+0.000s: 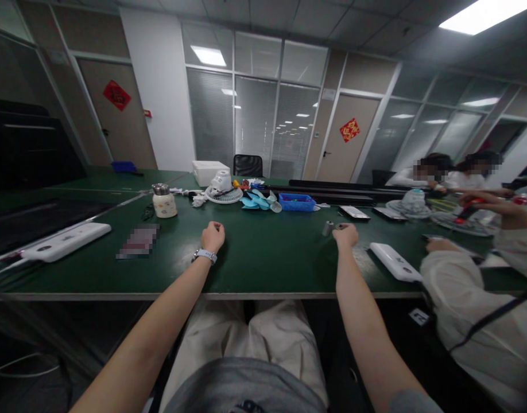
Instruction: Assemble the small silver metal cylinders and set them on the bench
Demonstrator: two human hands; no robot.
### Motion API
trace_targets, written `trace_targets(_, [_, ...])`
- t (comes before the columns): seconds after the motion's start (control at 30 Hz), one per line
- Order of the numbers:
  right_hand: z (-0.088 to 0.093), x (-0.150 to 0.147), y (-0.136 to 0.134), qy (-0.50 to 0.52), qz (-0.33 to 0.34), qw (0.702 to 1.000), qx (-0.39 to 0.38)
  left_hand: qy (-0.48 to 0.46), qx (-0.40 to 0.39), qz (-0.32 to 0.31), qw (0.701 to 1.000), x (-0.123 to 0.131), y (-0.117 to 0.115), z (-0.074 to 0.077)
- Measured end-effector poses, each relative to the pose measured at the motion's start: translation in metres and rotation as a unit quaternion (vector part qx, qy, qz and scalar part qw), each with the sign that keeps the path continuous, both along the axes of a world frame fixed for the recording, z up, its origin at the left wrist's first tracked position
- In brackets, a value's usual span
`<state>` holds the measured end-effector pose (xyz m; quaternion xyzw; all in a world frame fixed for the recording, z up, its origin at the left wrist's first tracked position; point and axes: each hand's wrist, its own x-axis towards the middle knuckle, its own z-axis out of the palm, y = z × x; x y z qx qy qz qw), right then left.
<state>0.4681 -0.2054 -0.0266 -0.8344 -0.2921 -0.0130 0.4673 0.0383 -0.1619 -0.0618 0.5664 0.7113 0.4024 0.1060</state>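
Observation:
My left hand (213,236), with a watch (206,255) on its wrist, rests on the green table with its fingers curled closed. Whatever it may hold is hidden. Further right, my right hand (348,236) has its fingers closed around a small grey metal cylinder (340,227), only the end of which shows. A similar small metal cylinder (328,228) stands upright on the table just left of that hand.
Beyond my hands lie a white fan (224,192), blue fan blades (257,200) and a blue tray (297,202). A cream flask (165,203) and white power strip (68,241) are at left. At right, another white device (395,262) lies near a co-worker's sleeve (450,275).

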Motion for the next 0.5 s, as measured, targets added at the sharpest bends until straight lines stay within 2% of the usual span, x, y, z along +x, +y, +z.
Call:
trace_targets(0.17, [0.024,-0.062,0.006,-0.119,0.106,0.981,0.112,0.007,0.013,-0.031,0.999,0.003,-0.001,-0.001])
trace_targets(0.27, [0.028,-0.106,0.014,-0.149,0.183,0.960,0.150,0.006,0.034,-0.054,0.998,0.006,-0.004,0.002])
trace_targets(0.4, [0.008,-0.162,0.024,-0.076,0.371,0.915,0.138,-0.001,0.102,-0.131,0.986,0.014,-0.010,0.007])
trace_targets(0.5, [-0.015,-0.205,0.032,-0.030,0.492,0.864,0.103,0.008,0.168,-0.210,0.963,0.020,-0.014,0.009])
